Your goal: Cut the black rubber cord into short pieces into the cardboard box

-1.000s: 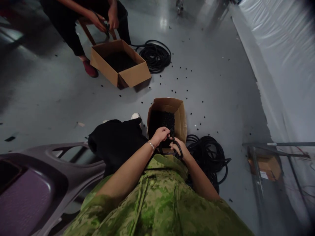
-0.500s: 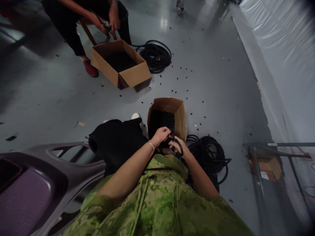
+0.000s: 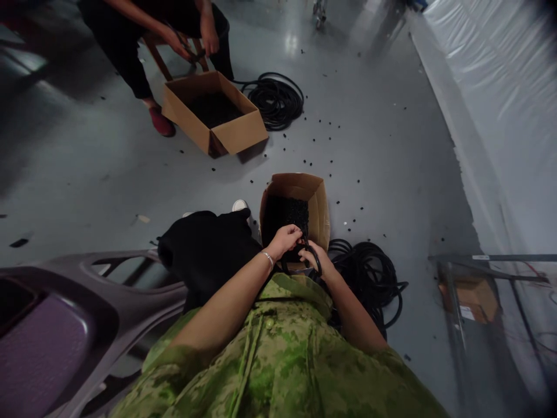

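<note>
A black loop [image 3: 318, 264] is between the person's two hands, over the near edge of an open cardboard box [image 3: 323, 217]; it is too small and dark to tell whether it is a tool's handle or a bend of hose. The right hand [image 3: 317, 254] has its grip closed on the loop, which curves over the fingers towards the wrist. The left hand [image 3: 285, 239] has its thumb and fingertips drawn together at the loop's upper end; whether they are clamped on anything is not clear. A bracelet [image 3: 268, 260] circles the left wrist.

Below the hands, many small black pieces [image 3: 297, 212] lie in the box. Just beside it, on the right, lies a tangled coil of black hose [image 3: 373, 267], and to the left black cloth [image 3: 211, 244] is spread, with a white shoe [image 3: 239, 205] showing past it. The person wears a green camouflage top [image 3: 274, 348]. At the lower left is a chair with a purple seat [image 3: 46, 354].

Farther out, black bits [image 3: 338, 202] are scattered over the grey floor [image 3: 387, 162]. A seated co-worker [image 3: 209, 38] in dark trousers and a red shoe holds a dark item above a second open box [image 3: 239, 132] with black contents; another hose coil [image 3: 278, 101] lies beside it. At the right are a metal frame [image 3: 505, 256], a small carton [image 3: 476, 296] and pale sheeting [image 3: 500, 64].
</note>
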`<move>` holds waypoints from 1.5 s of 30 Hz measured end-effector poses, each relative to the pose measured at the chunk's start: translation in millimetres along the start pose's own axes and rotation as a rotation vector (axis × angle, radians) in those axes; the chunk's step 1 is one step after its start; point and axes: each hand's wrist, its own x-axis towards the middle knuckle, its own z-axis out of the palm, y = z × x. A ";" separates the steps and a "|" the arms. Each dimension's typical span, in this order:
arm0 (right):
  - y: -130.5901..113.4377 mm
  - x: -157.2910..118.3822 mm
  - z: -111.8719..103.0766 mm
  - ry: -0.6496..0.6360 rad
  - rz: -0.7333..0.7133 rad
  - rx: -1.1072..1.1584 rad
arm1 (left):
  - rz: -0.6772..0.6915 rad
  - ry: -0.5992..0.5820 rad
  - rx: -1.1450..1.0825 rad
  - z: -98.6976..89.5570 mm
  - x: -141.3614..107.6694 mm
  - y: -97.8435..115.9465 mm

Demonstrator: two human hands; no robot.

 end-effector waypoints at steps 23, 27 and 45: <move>8.8 -12.1 11.7 0.247 -0.098 -0.416 | -0.069 0.005 -0.040 -4.3 5.0 -3.6; 4.2 -9.3 10.6 0.252 -0.078 -0.501 | -0.064 0.076 -0.022 -2.5 5.8 -6.8; -6.3 7.7 0.3 0.033 0.059 -0.019 | 0.018 0.090 0.048 -6.7 8.3 -9.7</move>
